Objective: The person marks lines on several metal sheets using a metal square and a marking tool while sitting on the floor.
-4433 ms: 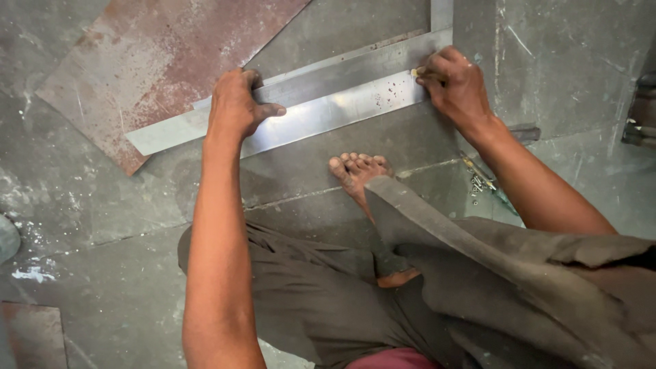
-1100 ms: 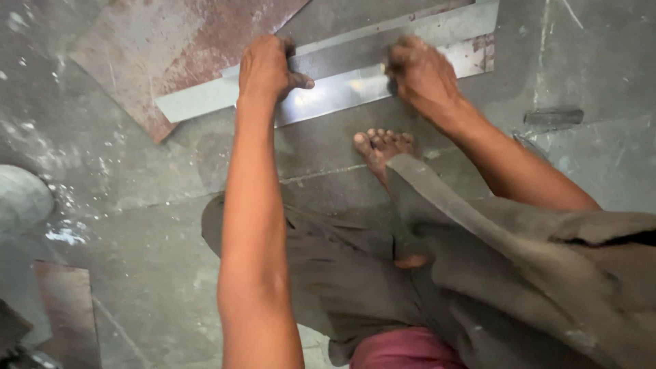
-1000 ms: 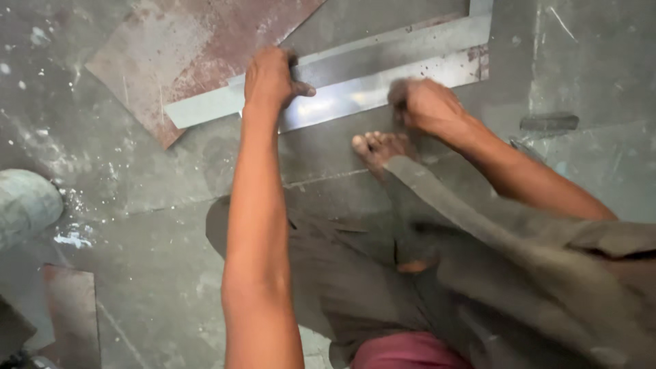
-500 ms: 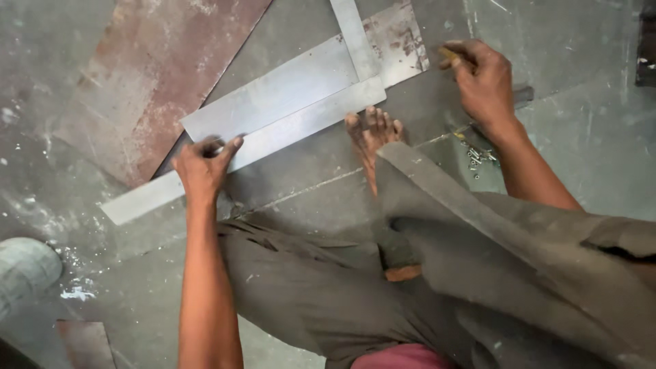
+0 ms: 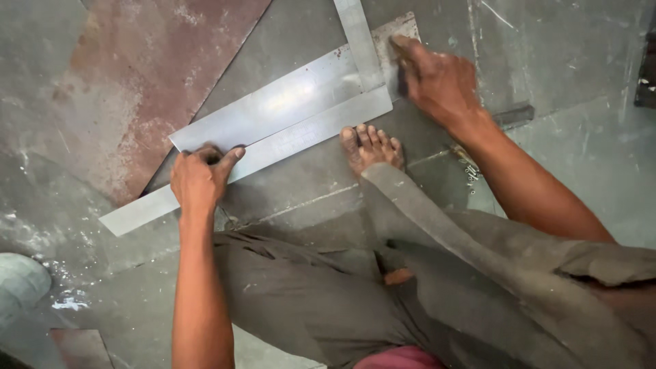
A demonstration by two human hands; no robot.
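My left hand (image 5: pixel 199 178) presses down on the long arm of a steel L-shaped square (image 5: pixel 301 140) that lies on a grey metal sheet (image 5: pixel 287 102). My right hand (image 5: pixel 437 82) is closed around a small dark marking tool (image 5: pixel 402 75), its tip against the sheet next to the square's short upright arm (image 5: pixel 357 37). My bare foot (image 5: pixel 369 147) rests on the floor just below the square's corner.
A rusty reddish metal plate (image 5: pixel 137 75) lies at the upper left, partly under the grey sheet. A pale rounded object (image 5: pixel 20 283) sits at the left edge. A dark bar (image 5: pixel 516 115) and small metal bits lie right of my forearm.
The square now lies with its corner at the right. My left hand slid down-left along the long arm. My right hand came back to the short arm with the tool.
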